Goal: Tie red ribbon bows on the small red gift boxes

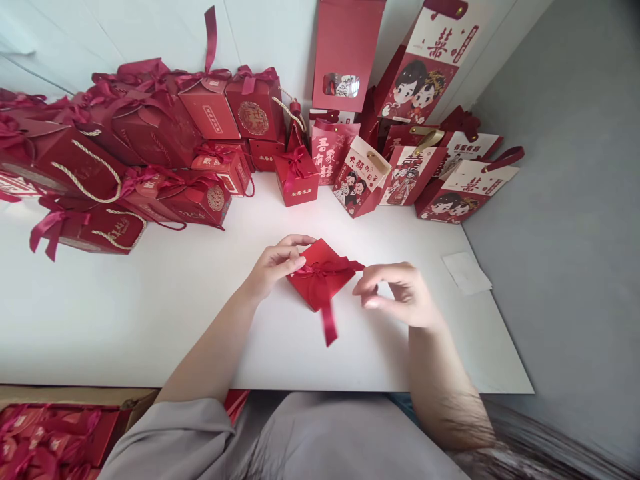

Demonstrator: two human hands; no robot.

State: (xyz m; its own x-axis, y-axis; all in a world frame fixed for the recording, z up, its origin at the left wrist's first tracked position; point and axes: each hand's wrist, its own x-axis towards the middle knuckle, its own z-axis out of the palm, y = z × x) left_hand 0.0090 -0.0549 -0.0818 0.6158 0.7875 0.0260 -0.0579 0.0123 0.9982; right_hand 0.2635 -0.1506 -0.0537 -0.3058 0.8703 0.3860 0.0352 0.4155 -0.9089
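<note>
A small red gift box (pixel 314 277) with a dark red ribbon bow (pixel 325 275) sits on the white table (pixel 150 307) in front of me. My left hand (pixel 275 265) grips the box's left side, fingers pinched at the bow's knot. My right hand (pixel 400 293) hovers just right of the box, thumb and fingers curled together near the ribbon's right end; whether it pinches the ribbon is unclear. One ribbon tail (pixel 329 327) hangs down toward me.
Many finished red gift boxes and bags with ribbons (pixel 150 160) crowd the table's back and left. Printed red paper bags (pixel 430 167) stand at the back right. A white paper slip (pixel 467 272) lies near the right edge. A carton of red boxes (pixel 50 437) sits lower left.
</note>
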